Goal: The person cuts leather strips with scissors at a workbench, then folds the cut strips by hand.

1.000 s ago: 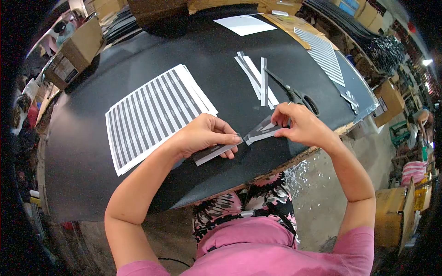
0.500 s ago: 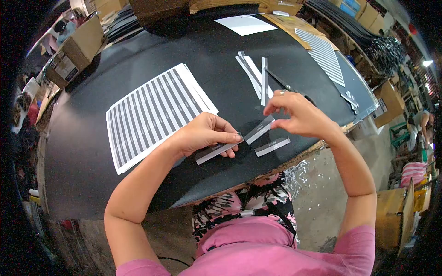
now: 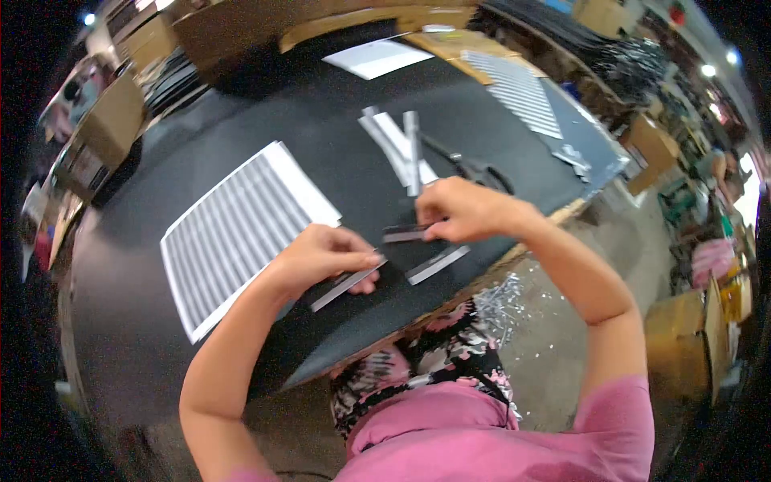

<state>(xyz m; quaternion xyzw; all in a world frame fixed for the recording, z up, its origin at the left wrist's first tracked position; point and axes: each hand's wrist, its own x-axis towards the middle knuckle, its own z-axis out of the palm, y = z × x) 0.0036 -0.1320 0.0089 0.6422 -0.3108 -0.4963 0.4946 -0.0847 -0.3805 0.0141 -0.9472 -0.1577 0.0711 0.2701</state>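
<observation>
My left hand [image 3: 331,259] pinches a short dark-and-white paper strip [image 3: 341,291] between thumb and fingers, just above the table's near side. In the fingers of my right hand [image 3: 462,210] is another short strip [image 3: 399,234], its free end pointing left toward the first. A third short strip [image 3: 438,266] lies on the black tabletop below my right hand. Beyond that hand rest black-handled scissors [image 3: 485,172] and several longer strips [image 3: 391,146]. To the left, partly behind my left forearm, lies a stack of striped sheets [image 3: 241,233]. Motion blurs the print.
A white sheet [image 3: 377,59] and another striped sheet [image 3: 514,90] lie toward the far side of the black table [image 3: 120,321]. Small scraps [image 3: 572,161] sit near its right corner. Paper clippings [image 3: 499,305] litter the floor. Cardboard boxes [image 3: 100,132] stand around.
The view has shifted, so the table contents appear further left and lower. My right hand has turned its strip to lie more level. My left hand still holds its strip.
</observation>
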